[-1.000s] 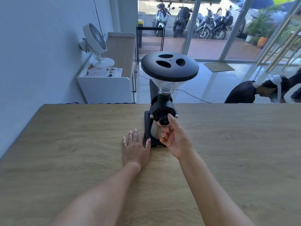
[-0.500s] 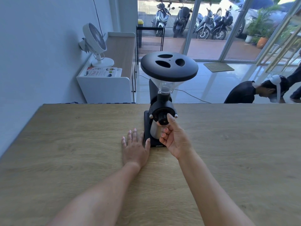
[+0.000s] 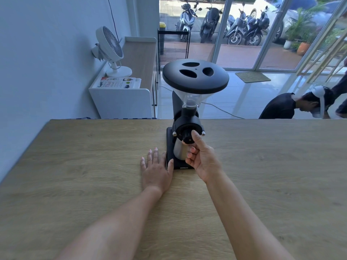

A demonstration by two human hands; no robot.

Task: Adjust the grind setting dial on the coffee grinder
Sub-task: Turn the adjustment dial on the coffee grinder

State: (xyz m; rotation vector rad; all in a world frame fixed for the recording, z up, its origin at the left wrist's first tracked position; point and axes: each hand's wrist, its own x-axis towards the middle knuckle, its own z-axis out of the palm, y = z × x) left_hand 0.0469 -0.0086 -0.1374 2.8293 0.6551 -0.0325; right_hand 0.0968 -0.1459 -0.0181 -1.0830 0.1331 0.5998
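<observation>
A right hand point(image 3: 203, 160) pinches the small black grind setting dial point(image 3: 187, 138) on the front of a coffee grinder point(image 3: 185, 126), thumb lying up along the knob's right side and the curled fingers point(image 3: 190, 154) tucked beneath it, in front of the steel grounds cup point(image 3: 179, 152). The dial sits at the centre of the grinder's round black burr housing, just above and ahead of the knuckles. The left hand point(image 3: 156, 170) lies flat and spread on the wooden worktop point(image 3: 75, 175), holding nothing, its thumb touching the left edge of the grinder's black base. The grinder stands upright near the far edge of the worktop, at mid-width, its clear funnel hopper capped by a wide black lid point(image 3: 195, 76) with three oval openings. Both bare forearms reach in from the near edge. Beyond the worktop, a white desk fan point(image 3: 110, 47) and a book point(image 3: 118, 85) rest on a low white cabinet point(image 3: 120, 102) against the left wall. A person in black point(image 3: 279, 107) bends low on the tiled floor at right, and motor scooters point(image 3: 242, 25) stand parked outside the glass doors.
</observation>
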